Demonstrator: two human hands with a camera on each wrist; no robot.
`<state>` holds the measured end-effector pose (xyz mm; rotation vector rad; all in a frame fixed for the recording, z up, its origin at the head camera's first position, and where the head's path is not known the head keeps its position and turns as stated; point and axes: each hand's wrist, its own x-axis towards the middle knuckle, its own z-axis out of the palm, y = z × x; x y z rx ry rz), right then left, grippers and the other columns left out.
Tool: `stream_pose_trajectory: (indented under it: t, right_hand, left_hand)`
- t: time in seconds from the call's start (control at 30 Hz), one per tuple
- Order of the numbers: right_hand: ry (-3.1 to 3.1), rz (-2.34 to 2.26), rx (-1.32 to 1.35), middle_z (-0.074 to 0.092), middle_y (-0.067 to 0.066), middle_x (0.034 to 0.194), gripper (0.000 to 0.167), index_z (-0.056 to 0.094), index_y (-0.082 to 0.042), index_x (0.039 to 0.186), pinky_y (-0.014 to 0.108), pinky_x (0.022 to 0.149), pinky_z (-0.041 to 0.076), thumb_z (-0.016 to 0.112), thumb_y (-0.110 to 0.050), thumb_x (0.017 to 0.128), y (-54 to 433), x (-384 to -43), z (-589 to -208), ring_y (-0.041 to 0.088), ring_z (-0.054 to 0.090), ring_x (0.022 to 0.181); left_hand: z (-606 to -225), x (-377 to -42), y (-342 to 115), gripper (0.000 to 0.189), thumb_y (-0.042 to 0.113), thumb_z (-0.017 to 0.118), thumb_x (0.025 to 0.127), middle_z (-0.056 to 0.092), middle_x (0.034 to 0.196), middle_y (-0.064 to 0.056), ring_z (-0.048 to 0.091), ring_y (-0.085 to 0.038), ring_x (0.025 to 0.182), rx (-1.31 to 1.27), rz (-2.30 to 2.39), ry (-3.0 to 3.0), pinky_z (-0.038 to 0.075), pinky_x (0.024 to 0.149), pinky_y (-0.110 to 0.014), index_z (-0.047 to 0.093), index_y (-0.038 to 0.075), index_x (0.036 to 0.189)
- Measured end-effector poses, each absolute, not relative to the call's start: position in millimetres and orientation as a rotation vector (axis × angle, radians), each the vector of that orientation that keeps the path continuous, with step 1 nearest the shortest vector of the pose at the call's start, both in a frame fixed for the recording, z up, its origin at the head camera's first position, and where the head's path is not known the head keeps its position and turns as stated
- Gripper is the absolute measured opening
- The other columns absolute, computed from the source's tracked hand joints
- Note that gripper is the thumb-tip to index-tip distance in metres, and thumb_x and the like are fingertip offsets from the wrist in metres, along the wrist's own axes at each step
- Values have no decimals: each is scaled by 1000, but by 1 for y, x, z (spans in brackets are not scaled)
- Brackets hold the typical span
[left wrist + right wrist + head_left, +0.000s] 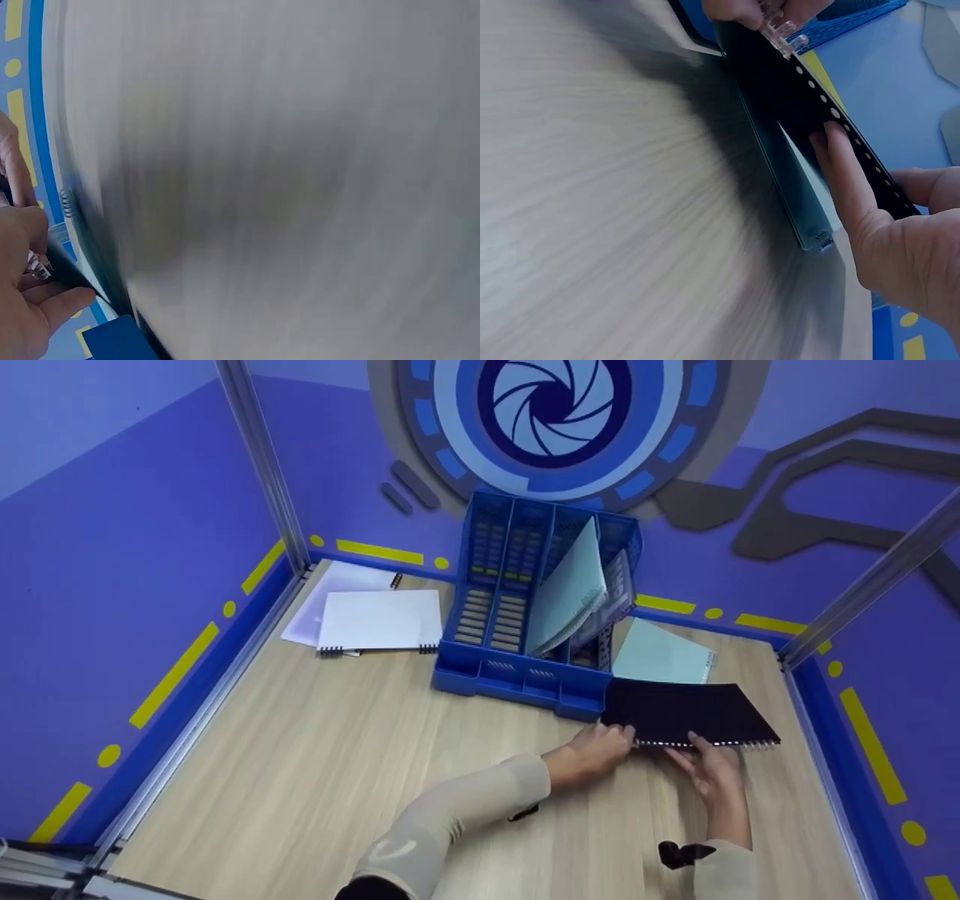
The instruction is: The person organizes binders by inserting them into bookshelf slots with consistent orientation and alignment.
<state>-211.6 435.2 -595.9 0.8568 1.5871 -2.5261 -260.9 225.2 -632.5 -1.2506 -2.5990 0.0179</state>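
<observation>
A black spiral notebook (690, 711) is held tilted at the right of the blue rack, its bound edge towards me. My left hand (598, 750) pinches the left end of that edge. Clear binding rings (786, 37) stick out by its fingertips in the right wrist view. My right hand (716, 772) grips the same edge further right, thumb on one face and fingers on the other. A row of holes (835, 112) runs along the edge between the hands. In the left wrist view, the left hand (26, 300) shows at the lower left.
The blue divided rack (517, 682) holds a pale green notebook (570, 592) and a clear-covered one (616, 596), both leaning. Another pale green notebook (660, 654) lies behind the black one. White (382, 619) and lilac (304, 615) notebooks overlap on the table's left.
</observation>
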Motion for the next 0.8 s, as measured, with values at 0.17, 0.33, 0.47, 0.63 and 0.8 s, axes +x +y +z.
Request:
stream_pose_trajectory:
  t: [0.17, 0.33, 0.47, 0.63, 0.8]
  right_hand:
    - [1679, -2520, 848, 44, 4, 130, 71, 4, -17, 164, 36, 99, 51, 43, -3, 106, 426, -207, -599, 9, 69, 98]
    - [1791, -2547, 840, 41, 4, 134, 70, 6, -11, 163, 35, 97, 52, 46, -5, 106, 421, -200, -596, 6, 67, 98]
    - [1771, -2615, 871, 49, 2, 124, 66, 18, -9, 161, 34, 92, 54, 51, -4, 104, 418, -196, -591, 11, 69, 94]
    - [1775, -2694, 904, 61, 1, 108, 42, 41, -10, 143, 33, 86, 57, 56, -6, 103, 412, -193, -585, 14, 72, 89]
    - [1874, -2663, 904, 61, 0, 112, 46, 39, -7, 146, 32, 85, 57, 56, -8, 103, 406, -182, -583, 12, 73, 91]
  left_hand:
    - [-636, -257, 212, 8, 20, 60, 98, 65, 87, 4, 64, -9, 72, -1243, -48, -2578, 50, 51, -22, 58, 14, 103]
    - [-626, -253, 202, 9, 21, 55, 102, 65, 89, 3, 65, -9, 73, -1258, -182, -2544, 51, 53, -21, 59, 13, 101]
    - [-621, -253, 188, 11, 22, 56, 102, 66, 94, 2, 66, -10, 79, -1265, -304, -2555, 54, 59, -22, 60, 13, 105]
    - [-618, -259, 162, 16, 18, 56, 99, 67, 106, -2, 69, -15, 90, -1202, -446, -2590, 56, 69, -25, 62, 10, 111]
    - [-619, -266, 126, 27, 14, 61, 95, 67, 121, -9, 68, -21, 108, -1090, -589, -2632, 56, 87, -29, 64, 3, 120]
